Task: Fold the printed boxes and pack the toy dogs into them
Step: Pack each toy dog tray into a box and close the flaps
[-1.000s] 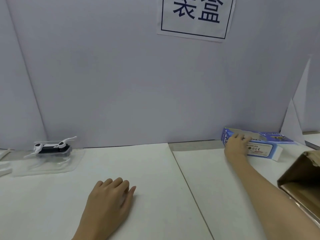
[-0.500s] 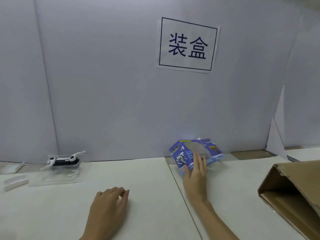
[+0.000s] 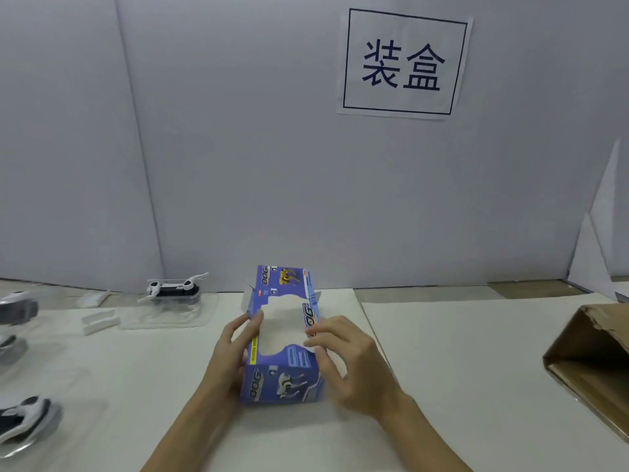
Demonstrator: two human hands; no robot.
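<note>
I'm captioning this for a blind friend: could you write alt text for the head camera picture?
Two bare hands, left hand and right hand, hold a blue printed box with a window cut-out over a white table. A white toy dog in a clear tray sits far left, a brown carton right.

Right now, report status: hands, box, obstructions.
Left hand and right hand gripping the printed box by its sides. Box unfolded, empty. Toy dog far left, unpacked. Nothing obstructing.
</note>
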